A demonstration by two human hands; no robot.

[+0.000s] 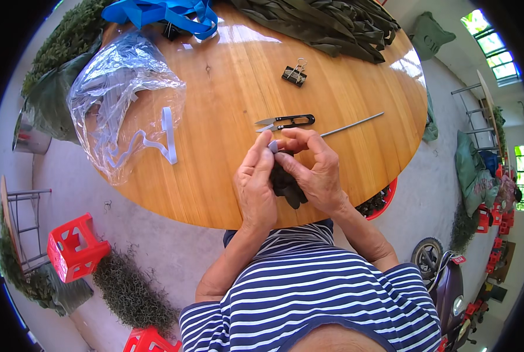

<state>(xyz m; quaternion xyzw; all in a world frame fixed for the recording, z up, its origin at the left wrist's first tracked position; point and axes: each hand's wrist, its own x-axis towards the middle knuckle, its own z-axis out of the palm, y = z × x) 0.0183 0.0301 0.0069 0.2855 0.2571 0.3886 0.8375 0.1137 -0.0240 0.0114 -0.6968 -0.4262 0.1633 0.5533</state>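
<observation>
Close to the table's near edge, both my hands are together at chest height. My left hand (pixel 255 186) pinches a small pale elastic strip (pixel 274 145) between its fingertips. My right hand (pixel 316 167) is closed, its thumb and fingers around the top of a dark green fabric strip (pixel 286 186) that hangs below, beside the pale piece. The fingers partly hide where the two meet. Just beyond the fingertips lie black-handled thread snips (pixel 294 121). A thin metal rod (pixel 356 123) rests to their right, and a black binder clip (pixel 295 75) sits farther away.
On the left, a clear plastic bag (pixel 127 82) holds pale bands, and one elastic band (pixel 169 138) trails out. Blue straps (pixel 162 13) and a heap of dark green fabric strips (pixel 332 26) lie at the far edge. Red stools (pixel 77 249) and a red basin (pixel 385 202) stand below.
</observation>
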